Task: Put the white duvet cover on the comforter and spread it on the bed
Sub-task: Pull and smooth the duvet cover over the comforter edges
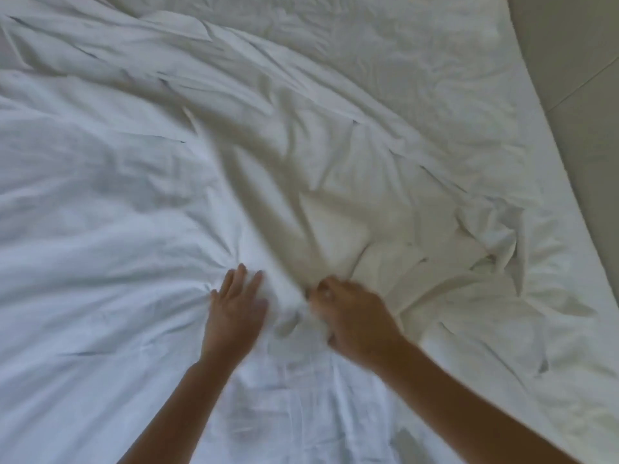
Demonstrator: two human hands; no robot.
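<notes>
From the head view, the white duvet cover [234, 145] lies rumpled across the bed [552, 229]. The left hand [236, 304] presses flat on it, fingers spread; the right hand [348, 313] has its grip bunched round a ridge of cloth. This looks like mid-fitting. Next, likely a pull toward the near edge. The ridge runs from near centre to far left.

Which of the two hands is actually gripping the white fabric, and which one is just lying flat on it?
The right hand grips a bunched fold of the white duvet cover; the left hand lies flat with straight fingers.
</notes>
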